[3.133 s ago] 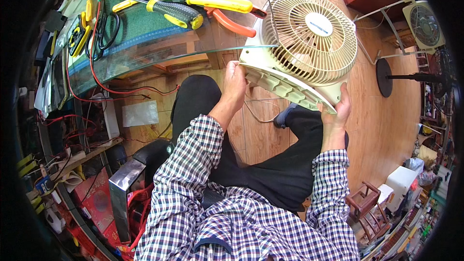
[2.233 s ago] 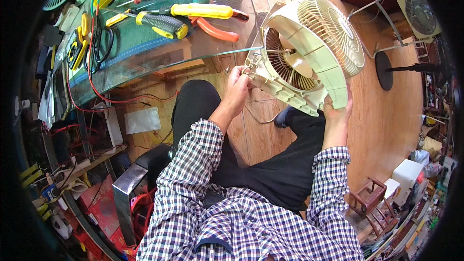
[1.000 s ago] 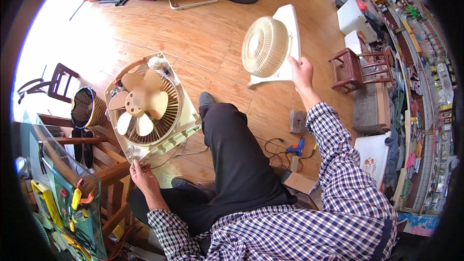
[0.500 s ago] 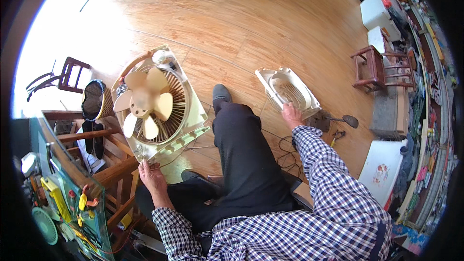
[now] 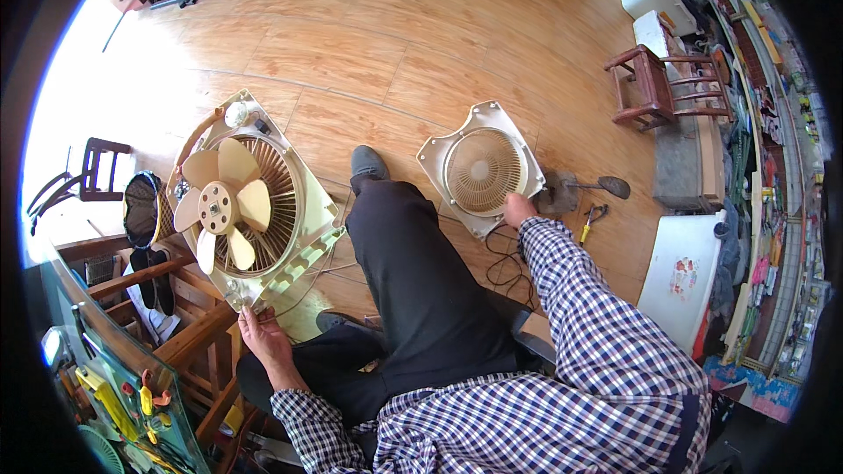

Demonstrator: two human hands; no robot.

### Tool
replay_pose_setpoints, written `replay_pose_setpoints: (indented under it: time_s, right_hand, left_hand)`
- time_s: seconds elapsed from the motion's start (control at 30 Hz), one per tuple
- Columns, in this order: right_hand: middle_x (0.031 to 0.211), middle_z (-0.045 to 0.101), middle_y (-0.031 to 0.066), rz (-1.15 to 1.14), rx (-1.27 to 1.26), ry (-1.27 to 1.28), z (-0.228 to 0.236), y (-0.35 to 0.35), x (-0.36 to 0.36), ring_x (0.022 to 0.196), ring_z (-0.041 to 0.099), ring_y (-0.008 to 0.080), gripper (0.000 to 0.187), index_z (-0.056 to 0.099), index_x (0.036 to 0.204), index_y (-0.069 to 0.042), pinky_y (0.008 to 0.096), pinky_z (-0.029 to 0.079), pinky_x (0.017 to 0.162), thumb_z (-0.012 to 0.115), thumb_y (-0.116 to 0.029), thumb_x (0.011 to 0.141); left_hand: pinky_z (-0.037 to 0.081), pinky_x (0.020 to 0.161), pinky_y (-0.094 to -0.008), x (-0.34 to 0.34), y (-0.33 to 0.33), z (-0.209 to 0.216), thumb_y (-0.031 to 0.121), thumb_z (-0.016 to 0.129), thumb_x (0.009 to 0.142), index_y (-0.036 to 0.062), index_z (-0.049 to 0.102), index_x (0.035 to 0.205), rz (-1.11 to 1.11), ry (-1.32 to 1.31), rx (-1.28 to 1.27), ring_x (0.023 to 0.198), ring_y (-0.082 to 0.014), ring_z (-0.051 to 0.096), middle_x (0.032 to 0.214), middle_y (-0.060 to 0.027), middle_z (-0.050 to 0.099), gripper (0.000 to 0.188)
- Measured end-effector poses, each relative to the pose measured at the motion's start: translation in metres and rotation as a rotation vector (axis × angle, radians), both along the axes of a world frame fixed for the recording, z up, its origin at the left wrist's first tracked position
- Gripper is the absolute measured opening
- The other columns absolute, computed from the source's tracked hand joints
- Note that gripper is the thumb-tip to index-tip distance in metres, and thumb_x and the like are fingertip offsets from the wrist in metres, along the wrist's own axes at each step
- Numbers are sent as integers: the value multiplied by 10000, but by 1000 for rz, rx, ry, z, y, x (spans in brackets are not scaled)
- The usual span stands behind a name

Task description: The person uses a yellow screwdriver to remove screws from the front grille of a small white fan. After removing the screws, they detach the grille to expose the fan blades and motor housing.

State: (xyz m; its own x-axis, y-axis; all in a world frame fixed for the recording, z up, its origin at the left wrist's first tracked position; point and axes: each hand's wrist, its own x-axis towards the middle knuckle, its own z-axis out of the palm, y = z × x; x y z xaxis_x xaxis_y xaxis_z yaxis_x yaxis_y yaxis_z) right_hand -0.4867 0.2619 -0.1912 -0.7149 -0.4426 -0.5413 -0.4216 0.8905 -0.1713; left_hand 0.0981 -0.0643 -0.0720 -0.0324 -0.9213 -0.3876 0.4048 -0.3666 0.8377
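My left hand (image 5: 266, 340) is closed on the near corner of a cream box fan housing (image 5: 303, 250), where a small part sits. Its five-bladed beige fan (image 5: 217, 208) lies over a ring of radial slats, with wiring along one edge. My right hand (image 5: 519, 209) is closed on the near right edge of a cream fan cover (image 5: 435, 158). The cover's round slatted grille (image 5: 482, 171) faces up toward me, and its thumb-side fingers are partly hidden. Whether the cover touches the floor, I cannot tell.
To the left stands a glass-topped wooden bench (image 5: 180, 338) with yellow and red-handled pliers (image 5: 147, 395). Yellow-handled pliers (image 5: 594, 224), a metal pedal-like part (image 5: 613, 186) and black cable (image 5: 505, 272) lie right of my leg. A wooden stool (image 5: 645, 92) stands near crowded shelves.
My right hand has swung the cover round from a steep tilt, so the grille now shows nearly full face. My left hand stays at the fan housing's corner. The whole view has shifted slightly.
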Motion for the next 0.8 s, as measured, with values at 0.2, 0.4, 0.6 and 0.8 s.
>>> replay_pose_setpoints:
  time_s: [0.2,0.4,0.6,0.8]
  right_hand:
    - [1213,749,321,-73,30,117,27,16,-32,1160,727,500,356,786,1146,-10,573,576,1020,517,-236,1091]
    - [1103,766,293,-9,-52,236,8,45,-63,1058,729,505,310,759,1020,-3,598,577,930,540,-218,1063]
    - [1051,780,258,-2,-195,114,14,4,-36,998,755,447,204,768,1008,-23,537,600,894,632,-174,1008]
    - [1135,767,247,258,-52,-189,12,-38,12,1095,752,419,271,751,1133,-31,503,608,950,749,-238,958]
  left_hand:
    - [579,900,-348,-8,2,12,244,615,1182,79,632,1304,-25,-21,0,1031,-153,700,1192,-46,738,205]
    - [579,901,-347,-13,0,9,261,623,1179,77,627,1306,-61,-11,-18,1030,-157,702,1190,-50,738,223]
    - [581,904,-335,-5,1,10,268,644,1170,70,625,1308,-44,-33,-3,1026,-161,706,1195,-51,739,242]
    - [578,913,-341,-8,4,18,289,638,1173,78,623,1318,-71,-70,1,1040,-165,709,1213,-50,739,257]
